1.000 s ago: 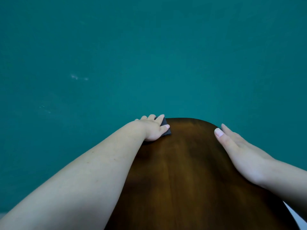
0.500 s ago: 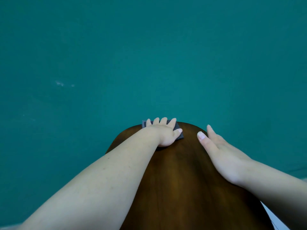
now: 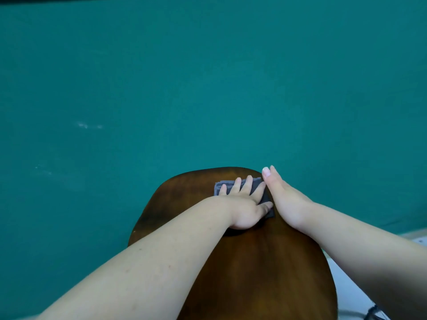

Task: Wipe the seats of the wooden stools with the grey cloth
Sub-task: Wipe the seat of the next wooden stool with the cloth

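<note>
My flat left hand (image 3: 245, 204) pressed the grey cloth (image 3: 256, 184) on the brown wooden stool seat (image 3: 265, 262), right hand (image 3: 284, 197) resting flat beside; wiping judged incomplete.

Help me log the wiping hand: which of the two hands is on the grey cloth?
The left hand: its fingers press flat on the grey cloth, while the right hand rests bare on the stool seat beside it.

the left forearm (image 3: 150, 262) reaches in from lower left, left hand (image 3: 245, 205) palm down, fingers spread straight; the right forearm (image 3: 360, 241) from lower right, right hand (image 3: 285, 199) flat just beside it.
</note>
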A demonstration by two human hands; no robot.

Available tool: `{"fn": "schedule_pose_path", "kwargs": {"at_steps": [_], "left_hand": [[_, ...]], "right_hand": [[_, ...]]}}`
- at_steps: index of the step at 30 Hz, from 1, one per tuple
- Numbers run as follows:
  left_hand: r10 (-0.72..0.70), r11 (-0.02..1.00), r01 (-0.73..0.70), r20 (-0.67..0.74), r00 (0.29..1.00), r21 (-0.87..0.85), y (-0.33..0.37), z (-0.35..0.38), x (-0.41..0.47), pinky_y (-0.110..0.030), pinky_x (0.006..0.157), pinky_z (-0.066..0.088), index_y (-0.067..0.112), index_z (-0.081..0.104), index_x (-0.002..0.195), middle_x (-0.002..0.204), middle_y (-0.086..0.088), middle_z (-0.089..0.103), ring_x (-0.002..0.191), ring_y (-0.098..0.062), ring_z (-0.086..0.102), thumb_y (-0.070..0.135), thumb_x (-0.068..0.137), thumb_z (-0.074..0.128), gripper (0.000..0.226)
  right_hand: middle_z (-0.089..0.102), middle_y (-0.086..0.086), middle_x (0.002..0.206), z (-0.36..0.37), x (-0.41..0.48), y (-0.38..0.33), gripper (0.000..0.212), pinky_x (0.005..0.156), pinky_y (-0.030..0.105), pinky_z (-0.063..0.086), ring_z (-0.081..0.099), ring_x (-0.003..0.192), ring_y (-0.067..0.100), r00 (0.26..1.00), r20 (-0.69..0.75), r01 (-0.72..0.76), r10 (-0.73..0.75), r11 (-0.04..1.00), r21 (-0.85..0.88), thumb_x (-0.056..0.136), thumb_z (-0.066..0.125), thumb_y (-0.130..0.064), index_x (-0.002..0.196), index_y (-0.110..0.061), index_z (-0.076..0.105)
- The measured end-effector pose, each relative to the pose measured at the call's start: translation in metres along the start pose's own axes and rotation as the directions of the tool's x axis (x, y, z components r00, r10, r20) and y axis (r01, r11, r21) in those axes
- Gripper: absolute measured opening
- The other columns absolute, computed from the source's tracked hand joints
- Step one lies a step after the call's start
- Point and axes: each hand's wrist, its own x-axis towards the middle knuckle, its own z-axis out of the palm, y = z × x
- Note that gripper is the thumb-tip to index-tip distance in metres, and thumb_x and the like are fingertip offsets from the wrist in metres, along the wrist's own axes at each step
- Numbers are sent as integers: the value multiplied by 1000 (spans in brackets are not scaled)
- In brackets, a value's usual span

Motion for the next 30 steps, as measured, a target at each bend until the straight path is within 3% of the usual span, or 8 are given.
{"fn": "schedule_pose_path", "kwargs": {"at_steps": [2, 7, 11, 16, 30], "left_hand": [[34, 999, -34, 13, 999, -24, 11, 3, -13, -55, 121, -10, 36, -14, 157, 164, 2, -25, 150, -23, -23, 56, 104, 17, 65], [109, 994, -108, 71, 991, -22, 36, 11, -55, -53, 121, -11, 33, -12, 158, 164, 3, -24, 151, -22, -22, 57, 103, 17, 67], [126, 991, -131, 121, 985, 32, 47, 18, -94, -52, 122, -11, 34, -19, 156, 164, 3, -27, 150, -21, -24, 61, 102, 13, 68], [163, 987, -162, 182, 970, -19, 54, 29, -147, -48, 122, -13, 39, -18, 155, 162, 11, -29, 148, -12, -28, 62, 102, 14, 66], [117, 993, -115, 56, 992, -33, 52, 48, -236, -42, 123, -10, 38, -7, 158, 166, 13, -17, 151, -10, -18, 55, 104, 13, 60]], "right_hand": [[5, -14, 166, 0, -4, -7, 77, 124, 35, 6, 5, 153, 8, 998, 4, -63, 64, 986, 152, 95, 20, -74, 160, -35, 7], [2, -12, 168, -4, -14, -21, 75, 124, 37, 4, 4, 153, 9, 993, -3, -110, 114, 966, 232, 97, 23, -73, 160, -37, 5], [6, -5, 168, -6, -25, -36, 79, 123, 45, 6, 8, 155, 20, 982, -35, -184, 186, 981, 66, 92, 6, -78, 160, -38, -2], [6, -4, 169, -6, -32, -44, 82, 123, 49, 6, 8, 155, 25, 976, -38, -218, 217, 976, -24, 89, 3, -81, 159, -38, -5], [5, -1, 169, -7, -42, -54, 82, 122, 50, 6, 6, 155, 27, 969, -25, -249, 247, 963, -102, 90, 6, -80, 160, -36, -3]]}}
